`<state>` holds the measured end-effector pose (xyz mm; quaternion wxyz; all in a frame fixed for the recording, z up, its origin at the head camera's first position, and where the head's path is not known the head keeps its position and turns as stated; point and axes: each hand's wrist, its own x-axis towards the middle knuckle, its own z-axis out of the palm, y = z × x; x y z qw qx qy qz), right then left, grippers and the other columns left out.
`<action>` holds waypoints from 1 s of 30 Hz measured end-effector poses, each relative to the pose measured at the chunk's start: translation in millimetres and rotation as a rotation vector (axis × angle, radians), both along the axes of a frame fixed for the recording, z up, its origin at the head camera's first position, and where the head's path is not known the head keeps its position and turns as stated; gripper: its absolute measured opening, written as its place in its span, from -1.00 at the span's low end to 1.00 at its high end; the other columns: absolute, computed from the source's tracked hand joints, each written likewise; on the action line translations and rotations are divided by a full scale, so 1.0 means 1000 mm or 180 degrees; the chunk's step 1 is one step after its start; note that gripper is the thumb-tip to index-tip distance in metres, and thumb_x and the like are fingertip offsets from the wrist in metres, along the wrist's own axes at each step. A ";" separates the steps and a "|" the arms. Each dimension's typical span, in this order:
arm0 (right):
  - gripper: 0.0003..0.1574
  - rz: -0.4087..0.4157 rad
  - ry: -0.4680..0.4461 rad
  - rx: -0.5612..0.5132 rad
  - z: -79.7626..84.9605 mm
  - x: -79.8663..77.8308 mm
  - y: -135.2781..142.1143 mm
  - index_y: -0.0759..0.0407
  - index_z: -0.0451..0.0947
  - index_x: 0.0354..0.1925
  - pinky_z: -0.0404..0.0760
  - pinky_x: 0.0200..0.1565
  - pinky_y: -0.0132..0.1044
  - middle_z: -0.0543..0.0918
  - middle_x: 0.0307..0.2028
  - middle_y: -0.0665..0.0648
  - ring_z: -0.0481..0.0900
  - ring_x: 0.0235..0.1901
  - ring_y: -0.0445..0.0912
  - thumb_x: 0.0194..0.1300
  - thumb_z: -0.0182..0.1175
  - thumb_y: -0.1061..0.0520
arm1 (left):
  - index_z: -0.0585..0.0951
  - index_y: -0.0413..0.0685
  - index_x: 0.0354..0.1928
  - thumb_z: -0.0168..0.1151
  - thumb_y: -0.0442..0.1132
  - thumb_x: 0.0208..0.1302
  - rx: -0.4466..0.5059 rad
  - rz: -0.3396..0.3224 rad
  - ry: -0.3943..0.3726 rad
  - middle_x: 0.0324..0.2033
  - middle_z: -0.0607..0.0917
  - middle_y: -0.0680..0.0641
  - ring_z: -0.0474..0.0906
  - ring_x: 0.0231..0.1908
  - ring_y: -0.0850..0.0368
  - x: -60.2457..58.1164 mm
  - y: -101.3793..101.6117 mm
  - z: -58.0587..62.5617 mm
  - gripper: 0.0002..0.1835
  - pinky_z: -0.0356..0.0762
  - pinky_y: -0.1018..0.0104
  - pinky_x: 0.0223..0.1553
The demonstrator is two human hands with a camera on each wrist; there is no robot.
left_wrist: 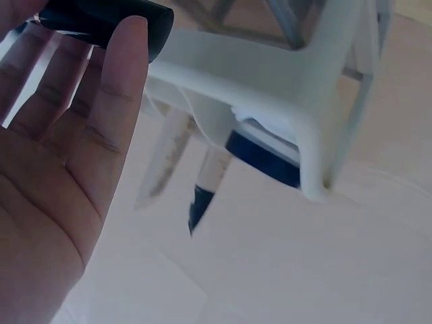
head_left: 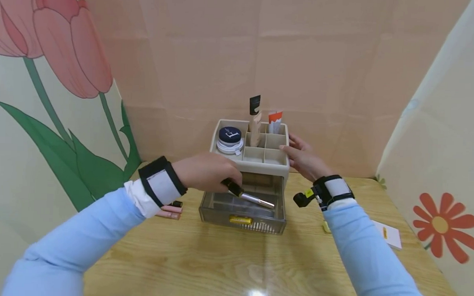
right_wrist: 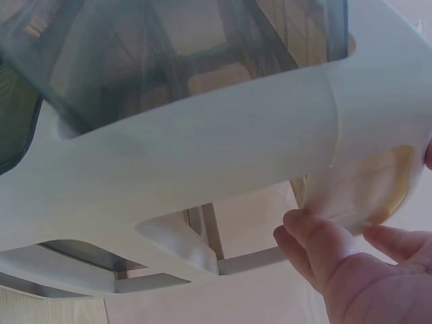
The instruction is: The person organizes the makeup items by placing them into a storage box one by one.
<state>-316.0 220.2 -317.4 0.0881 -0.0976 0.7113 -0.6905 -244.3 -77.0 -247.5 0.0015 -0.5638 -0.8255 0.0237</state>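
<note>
My left hand (head_left: 210,171) holds a slim stick (head_left: 254,200) with a thick black end, gold band and silver shaft, over the pulled-out clear drawer (head_left: 215,214). In the left wrist view, the fingers are around its black end (left_wrist: 108,20). The drawer belongs to a cream cosmetics organizer (head_left: 263,168). At the organizer's right side, my right hand (head_left: 305,159) grips the upper edge, the thumb over the rim. A dark-lidded round compact (head_left: 229,135) sits on a white one in the large top compartment. A beige tube with a black cap (head_left: 255,118) and a red-and-white tube (head_left: 275,122) stand in smaller compartments.
Pink tubes (head_left: 171,212) lie on the wooden table (head_left: 193,264), left of the organizer and partly behind my left sleeve. To the right, a white box (head_left: 390,235) and a small yellow item (head_left: 326,227) are partly hidden by my right forearm. A pink wall (head_left: 177,76) stands behind.
</note>
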 end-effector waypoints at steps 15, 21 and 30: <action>-0.15 -0.0012 0.0025 -0.0048 -0.005 -0.003 0.000 -0.08 -0.22 0.56 0.34 0.22 0.05 -0.05 0.50 0.20 0.17 0.34 0.17 0.51 -0.03 0.12 | 0.74 0.06 -0.20 0.39 -0.32 0.15 -0.0461 -0.0107 -0.0448 -0.35 0.68 0.18 0.54 -0.36 0.33 -0.010 0.044 -0.023 -0.82 0.48 0.44 -0.28; -0.16 -0.0016 0.0014 -0.0039 -0.003 -0.001 0.000 -0.04 -0.23 0.56 0.29 0.25 0.07 -0.07 0.50 0.22 0.14 0.36 0.18 0.52 -0.04 0.12 | 0.74 0.08 -0.23 0.36 -0.36 0.13 -0.0539 -0.0064 -0.0557 -0.41 0.67 0.21 0.53 -0.42 0.34 -0.009 0.053 -0.033 -0.81 0.49 0.44 -0.36; -0.14 -0.0019 0.0016 -0.0004 -0.002 0.000 0.000 -0.08 -0.22 0.56 0.28 0.25 0.10 -0.08 0.50 0.22 0.12 0.37 0.19 0.50 -0.01 0.10 | 0.73 0.05 -0.27 0.34 -0.45 0.09 -0.0647 0.0004 -0.0577 -0.43 0.65 0.16 0.49 -0.46 0.28 -0.008 0.058 -0.042 -0.77 0.48 0.41 -0.41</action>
